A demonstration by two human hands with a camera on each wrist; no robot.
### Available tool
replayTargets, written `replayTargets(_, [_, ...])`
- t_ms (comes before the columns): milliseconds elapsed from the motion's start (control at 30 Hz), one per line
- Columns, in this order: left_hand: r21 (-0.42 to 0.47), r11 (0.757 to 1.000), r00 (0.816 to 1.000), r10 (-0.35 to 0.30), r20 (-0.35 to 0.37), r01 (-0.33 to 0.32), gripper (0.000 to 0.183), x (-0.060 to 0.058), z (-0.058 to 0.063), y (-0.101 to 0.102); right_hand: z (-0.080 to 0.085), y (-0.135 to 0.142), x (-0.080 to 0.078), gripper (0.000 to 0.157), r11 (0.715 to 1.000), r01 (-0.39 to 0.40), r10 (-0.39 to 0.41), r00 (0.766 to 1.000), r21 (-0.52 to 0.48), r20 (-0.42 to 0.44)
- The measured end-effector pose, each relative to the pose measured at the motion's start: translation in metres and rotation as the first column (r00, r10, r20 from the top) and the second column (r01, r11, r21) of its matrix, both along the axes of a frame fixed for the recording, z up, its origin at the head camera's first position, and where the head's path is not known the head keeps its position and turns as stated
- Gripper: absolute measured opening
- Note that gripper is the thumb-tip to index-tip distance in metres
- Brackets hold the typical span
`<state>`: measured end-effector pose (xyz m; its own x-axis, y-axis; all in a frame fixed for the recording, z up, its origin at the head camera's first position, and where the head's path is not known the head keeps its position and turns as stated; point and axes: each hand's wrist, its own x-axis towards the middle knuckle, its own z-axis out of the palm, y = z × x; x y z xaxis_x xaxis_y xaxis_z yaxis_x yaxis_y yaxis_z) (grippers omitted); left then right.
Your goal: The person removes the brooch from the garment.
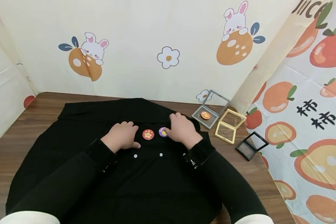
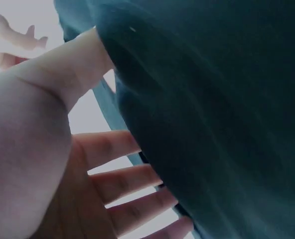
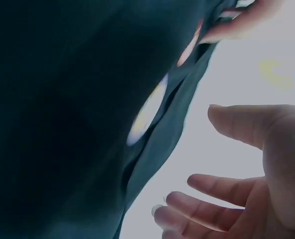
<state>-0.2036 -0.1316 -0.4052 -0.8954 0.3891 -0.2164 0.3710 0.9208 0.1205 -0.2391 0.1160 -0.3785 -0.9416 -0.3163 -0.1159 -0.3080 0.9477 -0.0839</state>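
Observation:
A black garment (image 1: 145,180) with white buttons lies spread across the table. Side by side on its cloth are a round red badge (image 1: 148,134) with a paw print and a purple badge (image 1: 162,132). To the left of the red badge, my left hand (image 1: 121,137) rests on the cloth. Its extended fingers (image 2: 115,149) touch the dark fabric in the left wrist view. My right hand (image 1: 183,130) is beside the purple badge and partly covers it in the head view. In the right wrist view its loosely bent fingers (image 3: 207,211) appear apart from the fabric.
At the back right, a grey flip case (image 1: 198,120) stands open with an orange badge (image 1: 205,115) inside. Beside it are a yellow case (image 1: 217,133) and a black case (image 1: 248,156), both open. Printed cloth (image 1: 134,68) hangs behind the wooden table (image 1: 257,183).

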Motion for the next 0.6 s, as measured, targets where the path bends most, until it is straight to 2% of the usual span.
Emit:
replayTargets(167, [-0.045,0.997,0.994,-0.063,-0.085,0.06,0.071,0.002,0.007,-0.002,-0.006,-0.017,0.015,0.057,0.99,-0.068,0.07,0.998,-0.123,0.009])
replayTargets(233, [-0.019,0.998,0.991,-0.064,-0.118,0.062,0.073,0.003,0.008,-0.003,-0.011,-0.022,0.019,0.054,0.986,-0.101,0.102,0.995,-0.131,-0.003])
replayTargets(300, [0.021,0.998,0.992,-0.048,-0.119,0.051,0.078,0.003,0.007,-0.004,-0.014,-0.026,0.02,0.051,0.983,-0.137,0.137,0.991,-0.124,-0.012])
replayTargets(433, [0.1,0.995,1.0,-0.01,-0.016,0.011,0.087,0.004,0.0,-0.007,-0.02,-0.032,0.02,0.046,0.973,-0.202,0.201,0.979,-0.111,-0.023])
replayTargets(600, [0.169,0.985,0.993,0.008,0.12,-0.028,0.094,0.004,-0.005,-0.01,-0.024,-0.034,0.017,0.04,0.954,-0.267,0.263,0.964,-0.134,-0.045])
